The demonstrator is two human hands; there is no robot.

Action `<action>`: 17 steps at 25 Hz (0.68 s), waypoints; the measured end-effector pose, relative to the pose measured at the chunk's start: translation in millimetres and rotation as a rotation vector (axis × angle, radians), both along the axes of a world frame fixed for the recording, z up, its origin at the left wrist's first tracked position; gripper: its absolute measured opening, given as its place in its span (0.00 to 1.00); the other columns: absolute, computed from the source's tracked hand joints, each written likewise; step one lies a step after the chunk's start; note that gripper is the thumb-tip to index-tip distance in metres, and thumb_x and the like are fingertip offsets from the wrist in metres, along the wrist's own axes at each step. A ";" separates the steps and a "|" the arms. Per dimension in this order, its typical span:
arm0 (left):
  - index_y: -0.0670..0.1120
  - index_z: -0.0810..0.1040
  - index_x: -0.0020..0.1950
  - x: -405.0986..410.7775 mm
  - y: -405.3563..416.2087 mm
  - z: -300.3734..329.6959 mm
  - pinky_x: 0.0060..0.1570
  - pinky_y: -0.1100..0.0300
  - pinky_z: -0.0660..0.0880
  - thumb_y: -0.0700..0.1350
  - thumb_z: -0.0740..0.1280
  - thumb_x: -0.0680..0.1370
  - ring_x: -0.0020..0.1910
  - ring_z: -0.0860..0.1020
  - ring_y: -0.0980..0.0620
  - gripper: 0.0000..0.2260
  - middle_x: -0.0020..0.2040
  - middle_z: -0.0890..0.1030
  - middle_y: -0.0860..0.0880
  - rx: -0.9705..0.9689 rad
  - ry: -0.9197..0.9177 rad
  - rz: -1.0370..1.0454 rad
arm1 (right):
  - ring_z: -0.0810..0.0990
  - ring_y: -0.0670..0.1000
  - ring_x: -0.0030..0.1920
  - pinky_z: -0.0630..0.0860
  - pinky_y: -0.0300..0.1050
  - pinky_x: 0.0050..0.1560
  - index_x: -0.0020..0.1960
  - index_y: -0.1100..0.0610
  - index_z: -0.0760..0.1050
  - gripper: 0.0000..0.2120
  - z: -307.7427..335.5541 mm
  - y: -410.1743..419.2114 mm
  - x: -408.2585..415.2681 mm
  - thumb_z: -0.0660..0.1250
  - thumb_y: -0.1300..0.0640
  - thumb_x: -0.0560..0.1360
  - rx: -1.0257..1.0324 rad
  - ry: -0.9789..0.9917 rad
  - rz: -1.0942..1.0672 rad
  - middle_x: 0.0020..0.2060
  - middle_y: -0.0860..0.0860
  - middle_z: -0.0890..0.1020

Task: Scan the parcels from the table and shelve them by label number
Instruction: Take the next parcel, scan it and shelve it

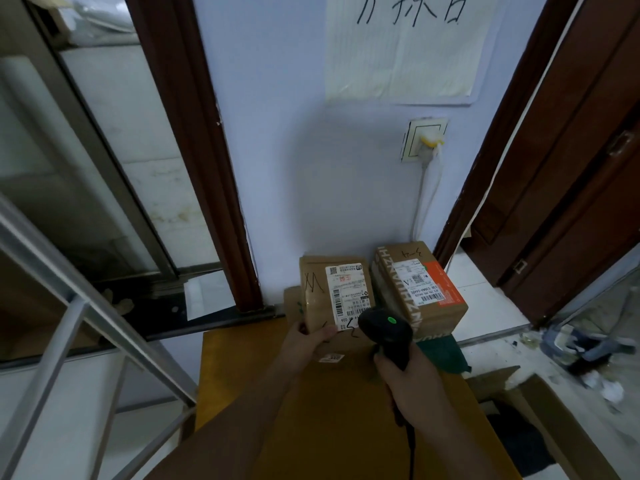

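My left hand [306, 342] grips the near edge of a brown cardboard parcel [317, 292], tilting its white shipping label [349, 294] up toward me. My right hand [405, 375] holds a black handheld scanner [384, 332] whose green light is lit; its head sits just right of the label's lower corner. A second brown parcel [420, 289] with an orange patch and printed tape stands to the right on the yellowish table [242, 375]. Another flat brown parcel [349, 355] lies under the held one.
A blue wall with a paper sign [405, 53] and a socket with a plugged cable [424, 140] is behind the table. A metal shelf frame [79, 306] stands at the left. An open carton [533, 417] sits on the floor at the right, near a dark wooden door [568, 168].
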State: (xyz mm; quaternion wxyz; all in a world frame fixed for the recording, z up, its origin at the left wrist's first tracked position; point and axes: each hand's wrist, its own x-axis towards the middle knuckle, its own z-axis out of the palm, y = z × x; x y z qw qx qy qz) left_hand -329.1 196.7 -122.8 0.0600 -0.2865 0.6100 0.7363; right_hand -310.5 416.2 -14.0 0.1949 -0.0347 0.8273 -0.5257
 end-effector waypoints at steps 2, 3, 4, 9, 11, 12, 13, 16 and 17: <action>0.47 0.74 0.70 7.4 -6.9 12.6 0.58 0.45 0.83 0.60 0.84 0.57 0.55 0.86 0.45 0.45 0.60 0.85 0.46 0.003 0.022 -0.004 | 0.74 0.44 0.22 0.71 0.36 0.24 0.51 0.53 0.72 0.03 12.1 -3.8 7.8 0.67 0.57 0.80 0.010 0.026 0.008 0.27 0.52 0.75; 0.49 0.74 0.68 11.1 -11.0 19.9 0.56 0.46 0.83 0.57 0.84 0.60 0.55 0.85 0.45 0.40 0.59 0.84 0.47 -0.002 0.043 -0.002 | 0.74 0.45 0.22 0.71 0.38 0.24 0.50 0.54 0.72 0.03 18.7 -6.0 12.7 0.67 0.57 0.80 0.009 0.043 0.010 0.25 0.51 0.75; 0.51 0.74 0.68 14.8 -14.2 26.0 0.54 0.48 0.83 0.54 0.83 0.65 0.55 0.85 0.45 0.35 0.57 0.83 0.48 0.002 0.062 0.005 | 0.74 0.45 0.21 0.72 0.38 0.24 0.48 0.55 0.72 0.04 25.8 -7.8 18.2 0.66 0.57 0.80 0.015 0.065 0.012 0.23 0.49 0.75; 0.52 0.74 0.72 36.9 -27.6 47.5 0.52 0.47 0.84 0.60 0.84 0.58 0.55 0.86 0.45 0.45 0.61 0.84 0.47 0.041 0.123 0.024 | 0.75 0.46 0.21 0.74 0.35 0.26 0.41 0.53 0.69 0.11 57.5 -17.4 53.8 0.65 0.57 0.81 0.002 0.158 0.010 0.19 0.50 0.74; 0.52 0.73 0.73 48.2 -32.0 52.3 0.50 0.50 0.85 0.61 0.85 0.56 0.55 0.86 0.46 0.48 0.62 0.84 0.47 0.047 0.143 0.035 | 0.75 0.47 0.22 0.74 0.35 0.26 0.41 0.55 0.70 0.10 63.1 -20.8 66.6 0.65 0.57 0.81 -0.015 0.165 0.014 0.19 0.50 0.74; 0.52 0.72 0.73 56.0 -34.6 55.1 0.50 0.51 0.84 0.60 0.85 0.56 0.55 0.86 0.47 0.48 0.62 0.84 0.47 0.053 0.155 0.043 | 0.75 0.47 0.22 0.74 0.36 0.26 0.40 0.56 0.71 0.11 64.5 -23.6 74.1 0.65 0.57 0.81 -0.023 0.160 0.019 0.20 0.50 0.74; 0.51 0.72 0.73 64.1 -37.0 57.6 0.50 0.52 0.83 0.59 0.85 0.57 0.56 0.85 0.47 0.47 0.62 0.83 0.47 0.062 0.163 0.050 | 0.75 0.47 0.22 0.75 0.37 0.27 0.40 0.56 0.71 0.11 64.6 -25.9 81.4 0.66 0.56 0.80 -0.026 0.156 0.031 0.20 0.49 0.74; 0.51 0.72 0.72 89.1 -40.4 65.6 0.48 0.57 0.81 0.54 0.83 0.67 0.57 0.83 0.49 0.37 0.61 0.82 0.48 0.056 0.189 0.100 | 0.75 0.48 0.24 0.75 0.40 0.29 0.39 0.56 0.73 0.12 67.2 -28.5 103.4 0.66 0.55 0.80 -0.028 0.172 0.094 0.22 0.49 0.74; 0.50 0.72 0.71 97.7 -40.3 67.8 0.48 0.57 0.81 0.54 0.83 0.68 0.57 0.83 0.49 0.36 0.60 0.82 0.49 0.044 0.200 0.126 | 0.75 0.48 0.24 0.75 0.40 0.30 0.38 0.56 0.73 0.12 68.6 -27.7 109.1 0.66 0.55 0.80 -0.039 0.185 0.115 0.22 0.49 0.74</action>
